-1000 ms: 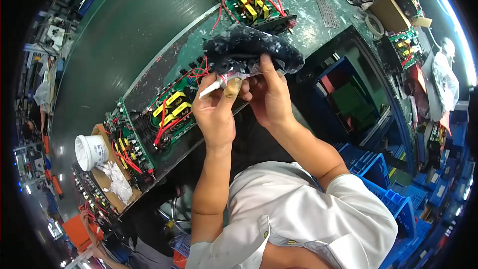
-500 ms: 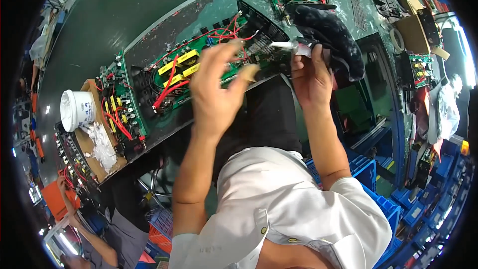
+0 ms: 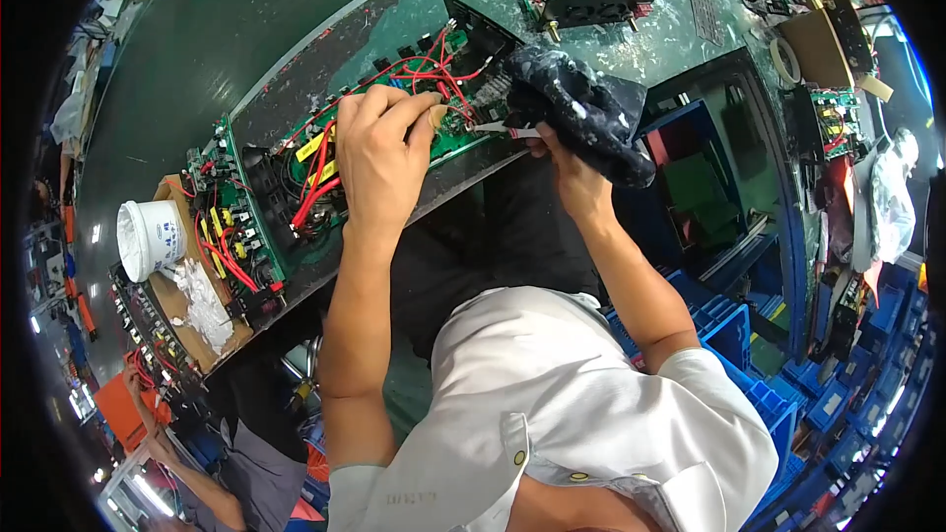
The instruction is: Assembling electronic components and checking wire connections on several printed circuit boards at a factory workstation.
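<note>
A green circuit board [image 3: 463, 138] with red wires and yellow-wrapped parts lies in front of me, a black end panel [image 3: 481, 28] standing at its far end. My left hand [image 3: 379, 153] is over the board, its thumb and fingertips pinched together close to the red wires; what lies between them is too small to make out. The thumb tip looks yellowish. My right hand [image 3: 581, 182] grips a small white squeeze tube [image 3: 522, 133], its narrow nozzle pointing left over the board's near edge. A black cloth [image 3: 576, 103] with white smears is bunched over the right hand, hiding some fingers.
A white tub [image 3: 148, 236] and a cardboard box [image 3: 187, 310] with white paste stand at the left beside more boards [image 3: 232, 227]. Another board with a black panel [image 3: 596, 8] is at the back. Right of it are a tape roll [image 3: 785, 61] and blue crates [image 3: 729, 335].
My right hand has moved left with the tube and black cloth, bringing the nozzle over the board. My left hand has moved left and its spread fingers have closed into a pinch.
</note>
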`<state>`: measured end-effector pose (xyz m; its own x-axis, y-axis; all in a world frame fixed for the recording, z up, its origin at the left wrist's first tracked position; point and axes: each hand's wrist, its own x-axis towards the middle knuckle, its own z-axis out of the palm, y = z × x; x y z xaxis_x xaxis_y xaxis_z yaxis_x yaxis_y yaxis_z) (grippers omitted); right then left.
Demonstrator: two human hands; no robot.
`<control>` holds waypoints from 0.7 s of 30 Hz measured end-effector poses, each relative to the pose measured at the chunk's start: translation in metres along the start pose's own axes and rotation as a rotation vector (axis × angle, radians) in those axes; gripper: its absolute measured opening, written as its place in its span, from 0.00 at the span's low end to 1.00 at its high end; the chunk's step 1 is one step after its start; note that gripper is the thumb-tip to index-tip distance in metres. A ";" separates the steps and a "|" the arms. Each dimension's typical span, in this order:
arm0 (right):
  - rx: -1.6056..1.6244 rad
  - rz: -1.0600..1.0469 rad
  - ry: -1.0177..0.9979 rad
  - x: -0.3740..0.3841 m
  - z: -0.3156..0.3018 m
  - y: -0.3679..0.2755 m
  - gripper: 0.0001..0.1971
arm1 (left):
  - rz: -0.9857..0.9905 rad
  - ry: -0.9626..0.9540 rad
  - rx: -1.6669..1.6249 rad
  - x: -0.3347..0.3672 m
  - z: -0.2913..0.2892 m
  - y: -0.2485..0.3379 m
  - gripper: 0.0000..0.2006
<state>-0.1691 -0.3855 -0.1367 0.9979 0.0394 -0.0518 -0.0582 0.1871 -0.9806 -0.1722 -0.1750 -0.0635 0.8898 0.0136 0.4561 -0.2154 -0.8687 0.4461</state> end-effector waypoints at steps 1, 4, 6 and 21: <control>-0.040 -0.020 -0.020 -0.001 0.000 -0.003 0.07 | -0.003 0.012 -0.015 0.000 0.002 -0.001 0.08; -0.147 -0.073 -0.033 -0.004 0.002 -0.004 0.06 | -0.017 0.027 -0.013 0.000 0.004 0.000 0.08; -0.087 -0.085 -0.017 -0.004 0.005 -0.002 0.06 | -0.019 0.034 -0.015 0.000 0.003 0.000 0.08; -0.276 -0.329 -0.025 -0.004 -0.001 0.011 0.05 | -0.013 0.062 -0.014 -0.004 0.007 -0.002 0.08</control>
<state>-0.1733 -0.3850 -0.1475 0.9609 0.0454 0.2731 0.2759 -0.0755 -0.9582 -0.1727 -0.1766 -0.0714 0.8660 0.0557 0.4970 -0.2099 -0.8615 0.4624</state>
